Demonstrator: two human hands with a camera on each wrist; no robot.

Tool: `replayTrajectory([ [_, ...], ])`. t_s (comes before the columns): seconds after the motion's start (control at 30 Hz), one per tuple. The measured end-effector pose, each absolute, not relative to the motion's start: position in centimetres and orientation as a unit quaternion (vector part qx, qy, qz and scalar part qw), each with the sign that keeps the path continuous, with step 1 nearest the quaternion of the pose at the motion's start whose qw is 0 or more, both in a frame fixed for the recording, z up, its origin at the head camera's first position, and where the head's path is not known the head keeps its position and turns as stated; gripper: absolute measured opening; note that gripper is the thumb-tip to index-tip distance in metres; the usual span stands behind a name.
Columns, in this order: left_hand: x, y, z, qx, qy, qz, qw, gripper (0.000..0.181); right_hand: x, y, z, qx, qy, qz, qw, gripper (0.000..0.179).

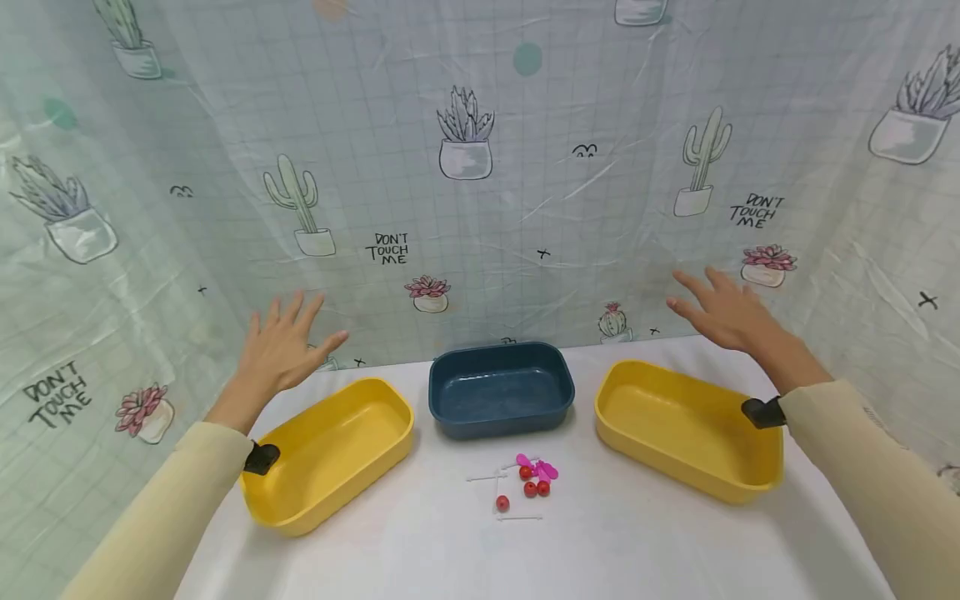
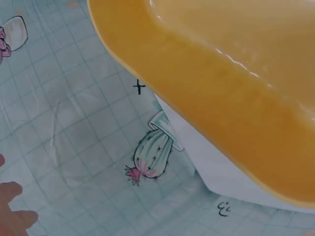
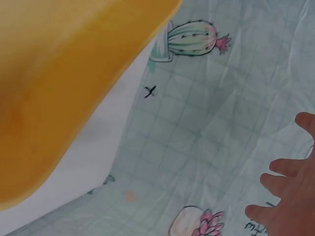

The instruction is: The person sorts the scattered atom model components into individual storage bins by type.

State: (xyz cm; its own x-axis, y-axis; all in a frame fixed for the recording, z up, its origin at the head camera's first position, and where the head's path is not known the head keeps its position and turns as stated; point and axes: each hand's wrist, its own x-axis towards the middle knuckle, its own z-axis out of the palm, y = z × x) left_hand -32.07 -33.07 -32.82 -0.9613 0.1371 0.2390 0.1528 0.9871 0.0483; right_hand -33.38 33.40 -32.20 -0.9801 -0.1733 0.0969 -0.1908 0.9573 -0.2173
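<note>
My left hand [image 1: 281, 346], fingers spread, is held in the air over the back of the left yellow tray [image 1: 330, 442]. On the other side my right hand [image 1: 723, 312] hovers beyond the right yellow tray [image 1: 686, 417], its fingers also spread. Neither hand holds anything. Between the trays, a small group lies on the white table: several red beads [image 1: 530, 489], a bright pink piece with rounded lobes [image 1: 547, 470] and several thin white sticks [image 1: 520, 518]. In the wrist views only fingertips of the left hand [image 2: 12, 209] and fingers of the right hand [image 3: 290, 187] show.
A dark blue tray [image 1: 501, 429] stands at the back middle of the table [image 1: 450, 558], between the two yellow trays. Behind and at both sides hangs a curtain [image 1: 525, 208] printed with potted cacti. A dark strap [image 1: 261, 458] crosses the left cuff.
</note>
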Motion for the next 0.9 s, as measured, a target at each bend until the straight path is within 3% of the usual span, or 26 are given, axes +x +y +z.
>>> replayTrajectory([
  [0.43,-28.1,-33.1,-33.7,-0.088,-0.976,-0.107,0.171,0.088,-28.3,28.7,-32.3,0.162,-0.976,0.128,0.061,0.072],
  [0.9,-23.2,-35.4,-37.7,-0.046,-0.96,-0.233,0.15,0.08,-23.5,24.1,-34.9,0.257,-0.945,0.177,0.102,0.05],
])
